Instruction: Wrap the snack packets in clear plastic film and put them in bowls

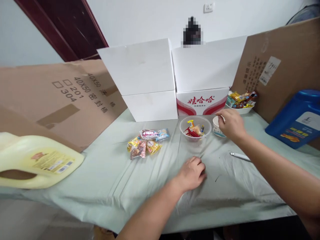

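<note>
My right hand (231,125) is closed around a small white patterned cup (216,128) that stands on the table, just right of a clear plastic bowl (186,133) holding a few wrapped snacks. My left hand (192,173) rests on the pale green table cover (112,173) in front of that bowl, its fingers curled under with nothing visible in them. A loose pile of snack packets (146,143) lies to the left of the bowl.
White boxes (150,80) and a red-printed box (201,101) stand behind the bowl. A white dish of candies (241,100) sits at back right. Cardboard sheets flank both sides. A yellow jug (37,160) lies left, a blue jug (297,118) right, a small white tool (240,156) near my right forearm.
</note>
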### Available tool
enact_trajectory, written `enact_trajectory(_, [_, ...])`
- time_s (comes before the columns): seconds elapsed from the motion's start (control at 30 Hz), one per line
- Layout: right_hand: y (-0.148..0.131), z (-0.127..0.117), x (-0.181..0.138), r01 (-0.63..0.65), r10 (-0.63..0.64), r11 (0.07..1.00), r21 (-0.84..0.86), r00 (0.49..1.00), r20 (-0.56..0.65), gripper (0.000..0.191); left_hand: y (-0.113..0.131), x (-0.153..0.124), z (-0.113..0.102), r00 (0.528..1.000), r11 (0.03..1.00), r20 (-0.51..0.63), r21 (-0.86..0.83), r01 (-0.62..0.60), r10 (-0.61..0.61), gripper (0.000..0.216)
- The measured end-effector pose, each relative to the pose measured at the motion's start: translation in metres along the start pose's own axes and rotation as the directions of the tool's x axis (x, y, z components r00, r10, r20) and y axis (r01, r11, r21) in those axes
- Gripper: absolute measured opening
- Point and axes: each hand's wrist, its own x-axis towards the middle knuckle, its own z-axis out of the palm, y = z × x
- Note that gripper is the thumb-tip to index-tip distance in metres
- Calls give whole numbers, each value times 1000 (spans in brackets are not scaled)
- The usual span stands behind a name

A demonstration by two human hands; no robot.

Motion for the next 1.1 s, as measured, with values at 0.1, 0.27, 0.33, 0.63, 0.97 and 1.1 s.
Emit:
enact_trajectory(0.1, [-66, 12, -9, 191, -210, 959, 209, 975, 70, 27, 1, 0, 1, 1000, 1000, 3, 21, -9, 8, 14])
enact_trajectory(0.27, [-159, 72, -13, 333, -423, 903, 272, 804, 418, 39, 2, 0, 8, 999, 1000, -32, -20, -18, 18, 23])
enact_trajectory(0.33, [-175, 100, -4, 266, -336, 942, 207, 792, 509, 56, 0, 0, 11, 998, 997, -68, -81, -11, 6, 25])
enact_trajectory(0.63, [-165, 114, 8, 262, -325, 946, 193, 751, 574, 41, -12, 3, 9, 996, 987, -85, -161, -13, -1, 7])
enact_trajectory(0.97, [-80, 12, -73, -275, -90, 893, 355, 665, 742, 20, 26, -25, -16, 705, 924, -618, 94, -371, 347, 16])
enact_trajectory(1.1, [-32, 5, -83, -404, 104, 881, 246, 672, 733, 35, 14, -12, -14, 837, 991, -533, 30, -130, 125, 16])
